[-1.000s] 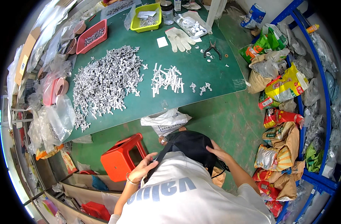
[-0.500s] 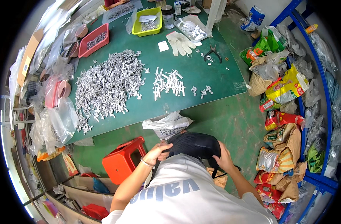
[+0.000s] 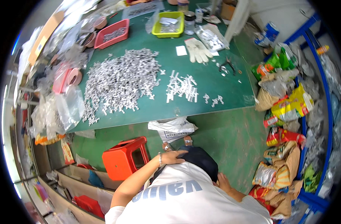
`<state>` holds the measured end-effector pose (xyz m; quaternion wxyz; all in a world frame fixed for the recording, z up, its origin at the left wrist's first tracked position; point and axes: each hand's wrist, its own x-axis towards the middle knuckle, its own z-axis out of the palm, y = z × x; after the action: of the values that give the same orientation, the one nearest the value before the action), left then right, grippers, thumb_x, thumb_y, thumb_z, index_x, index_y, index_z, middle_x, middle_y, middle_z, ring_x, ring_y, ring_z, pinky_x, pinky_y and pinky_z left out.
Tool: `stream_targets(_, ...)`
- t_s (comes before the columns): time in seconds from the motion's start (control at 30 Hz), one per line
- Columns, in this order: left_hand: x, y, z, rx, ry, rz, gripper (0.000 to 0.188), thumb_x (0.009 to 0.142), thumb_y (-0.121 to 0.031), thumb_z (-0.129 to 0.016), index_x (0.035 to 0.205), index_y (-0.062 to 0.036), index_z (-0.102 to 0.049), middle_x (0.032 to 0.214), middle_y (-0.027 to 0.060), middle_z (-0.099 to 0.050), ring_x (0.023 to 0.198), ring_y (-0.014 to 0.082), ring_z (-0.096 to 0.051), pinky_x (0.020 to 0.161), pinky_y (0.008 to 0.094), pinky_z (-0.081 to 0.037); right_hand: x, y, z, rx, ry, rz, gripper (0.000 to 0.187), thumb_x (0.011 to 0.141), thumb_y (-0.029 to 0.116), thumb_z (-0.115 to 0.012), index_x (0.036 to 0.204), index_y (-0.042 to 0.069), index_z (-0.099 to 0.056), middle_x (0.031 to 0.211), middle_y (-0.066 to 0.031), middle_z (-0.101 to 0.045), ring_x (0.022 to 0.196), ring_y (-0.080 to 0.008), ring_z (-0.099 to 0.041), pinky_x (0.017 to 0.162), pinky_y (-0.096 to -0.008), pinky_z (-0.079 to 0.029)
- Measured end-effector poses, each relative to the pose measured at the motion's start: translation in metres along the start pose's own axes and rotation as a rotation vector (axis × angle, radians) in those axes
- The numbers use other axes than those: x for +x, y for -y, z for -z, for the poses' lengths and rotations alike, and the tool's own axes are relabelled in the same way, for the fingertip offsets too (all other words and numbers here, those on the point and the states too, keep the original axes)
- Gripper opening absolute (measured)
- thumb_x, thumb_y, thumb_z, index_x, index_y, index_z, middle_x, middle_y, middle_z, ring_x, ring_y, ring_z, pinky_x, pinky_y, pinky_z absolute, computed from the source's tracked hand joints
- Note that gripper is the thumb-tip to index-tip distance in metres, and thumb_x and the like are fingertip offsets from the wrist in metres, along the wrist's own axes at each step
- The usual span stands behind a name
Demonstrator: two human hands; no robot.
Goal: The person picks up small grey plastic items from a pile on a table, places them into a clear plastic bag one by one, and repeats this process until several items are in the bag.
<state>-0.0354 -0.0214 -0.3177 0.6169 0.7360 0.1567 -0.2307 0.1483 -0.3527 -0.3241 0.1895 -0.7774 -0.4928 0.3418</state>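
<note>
My left hand [image 3: 173,157] lies flat on the dark trousers [image 3: 200,159] at my waist, fingers stretched out and holding nothing visible. A bracelet [image 3: 160,159] circles that wrist. Lower down on the right, my right hand [image 3: 223,183] hangs beside my hip with its fingers extended, partly hidden by my white shirt [image 3: 170,194]. In front of me, the green table [image 3: 140,118] bears a large heap of small grey parts [image 3: 122,80], a smaller pile of white strips [image 3: 181,87] and a few loose grey pieces [image 3: 215,100].
A red plastic stool [image 3: 122,158] stands left of my legs. Under the table edge lies a white sack [image 3: 173,127]. Pliers [image 3: 227,66], a glove [image 3: 197,50], a yellow basket [image 3: 167,34] and a pink basket [image 3: 111,34] are farther back. Filled bags [image 3: 290,102] line the right.
The black mesh item held between both hands before no longer shows. My left hand now lies flat at my waist, and my right has dropped to my side. The view has shifted, showing my feet.
</note>
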Motion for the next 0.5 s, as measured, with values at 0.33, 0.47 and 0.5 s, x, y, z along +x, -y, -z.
stream_targets(0.33,0.020,-0.003,-0.026,0.053,0.043,-0.103,0.057,0.083,-0.028,-0.056,0.129,-0.0018,-0.036,0.115,0.0247,-0.052,0.107,0.0359,-0.051,0.092,0.0387,-0.039,0.183,-0.050,0.001,0.625,0.382,-0.574,0.055,0.087,0.051,-0.040,0.109,0.002,-0.056,0.099,-0.0097,-0.062,0.095,-0.0197,-0.056,0.084,-0.0332,-0.041)
stream_targets(0.47,0.031,-0.002,-0.032,0.098,-0.093,-0.118,0.061,0.081,-0.025,-0.057,0.132,-0.0035,-0.032,0.107,0.0230,-0.057,0.095,0.0342,-0.056,0.083,0.0381,-0.044,0.203,-0.096,-0.042,0.807,0.805,-0.921,0.054,0.086,0.045,-0.043,0.116,0.000,-0.050,0.106,-0.0100,-0.059,0.093,-0.0228,-0.056,0.084,-0.0336,-0.042)
stream_targets(0.5,0.026,0.002,-0.026,0.045,-0.137,-0.080,0.060,0.081,-0.025,-0.057,0.132,-0.0027,-0.033,0.104,0.0221,-0.058,0.093,0.0334,-0.057,0.083,0.0372,-0.044,0.206,-0.103,-0.038,0.827,0.869,-0.925,0.053,0.086,0.045,-0.043,0.115,0.001,-0.051,0.106,-0.0101,-0.059,0.093,-0.0228,-0.056,0.084,-0.0335,-0.042)
